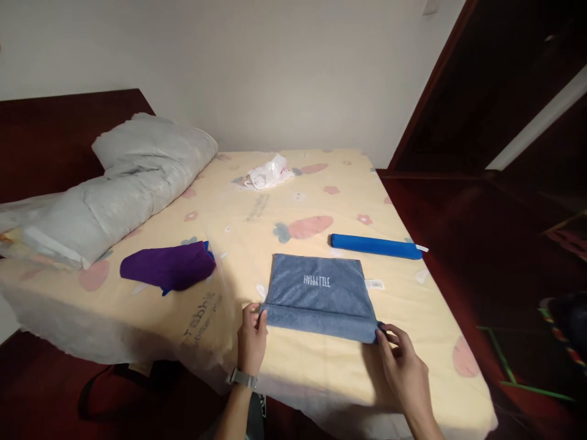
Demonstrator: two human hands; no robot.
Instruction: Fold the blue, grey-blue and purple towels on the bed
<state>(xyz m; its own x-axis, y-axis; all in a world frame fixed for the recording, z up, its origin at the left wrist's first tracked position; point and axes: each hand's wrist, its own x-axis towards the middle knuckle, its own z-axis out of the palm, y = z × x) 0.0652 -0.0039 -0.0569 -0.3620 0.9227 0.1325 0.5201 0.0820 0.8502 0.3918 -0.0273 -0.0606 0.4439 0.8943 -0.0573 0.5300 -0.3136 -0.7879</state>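
Observation:
A grey-blue towel [321, 287] with white lettering lies on the bed, its near edge folded over into a flat band. My left hand [252, 336] pinches the band's left end, thumb on top. At the right end, my right hand [401, 360] grips the other corner between thumb and fingers. A small white label [375, 284] sticks out from the towel's right side. Beyond the towel lies a bright blue rolled cloth [376, 245] with a white tag. Left of the towel rests a purple folded cloth [169, 266] with blue showing at its edges.
A crumpled white plastic bag [269, 172] sits toward the back of the bed. The grey quilt [123, 177] is bunched at the left by the dark headboard [55, 131]. The patterned bedsheet [348, 208] ends at the right above a dark red floor [440, 244].

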